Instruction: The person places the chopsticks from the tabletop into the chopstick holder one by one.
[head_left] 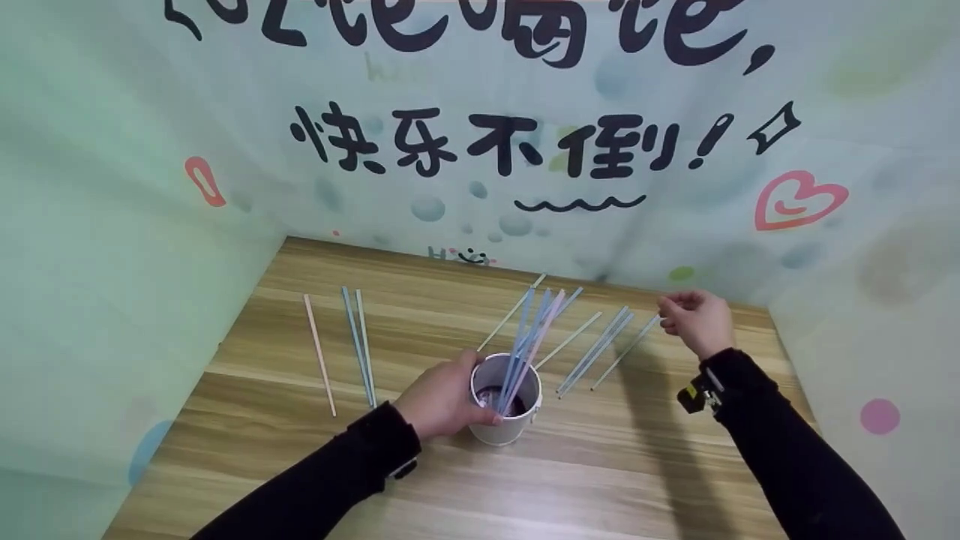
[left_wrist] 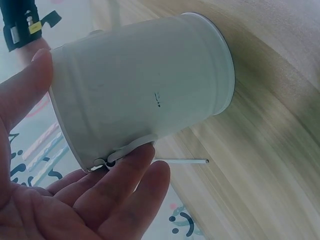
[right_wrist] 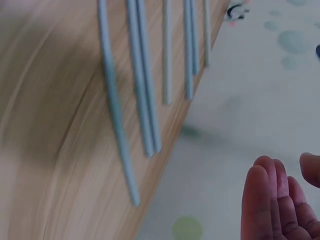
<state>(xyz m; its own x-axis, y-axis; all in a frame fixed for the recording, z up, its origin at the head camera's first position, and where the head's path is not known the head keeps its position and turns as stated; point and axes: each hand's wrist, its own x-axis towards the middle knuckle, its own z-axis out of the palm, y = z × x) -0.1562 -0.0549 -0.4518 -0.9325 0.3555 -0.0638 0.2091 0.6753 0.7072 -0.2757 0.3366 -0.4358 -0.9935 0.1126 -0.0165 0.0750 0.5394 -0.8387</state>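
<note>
My left hand [head_left: 442,397] grips a small white metal bucket [head_left: 502,433] by its side, thumb at the near rim. In the left wrist view the fingers lie along the bucket's wall [left_wrist: 135,85], beside its pale handle. Several straws lean toward the back inside it, among them blue straws [head_left: 523,326] and a pink straw [head_left: 534,350]. Over at the right, my right hand [head_left: 701,322] hovers near the far end of a thin bluish straw [head_left: 626,352]. Its thumb and fingers stand apart around nothing in the right wrist view.
Left of the bucket lie a pink straw [head_left: 320,356], a blue straw [head_left: 352,349] and a pale green straw [head_left: 364,345]. A blue pair [head_left: 592,354] and a pale green straw [head_left: 570,340] lie to its right. A lettered cloth wall [head_left: 480,225] borders the wooden table [head_left: 270,465].
</note>
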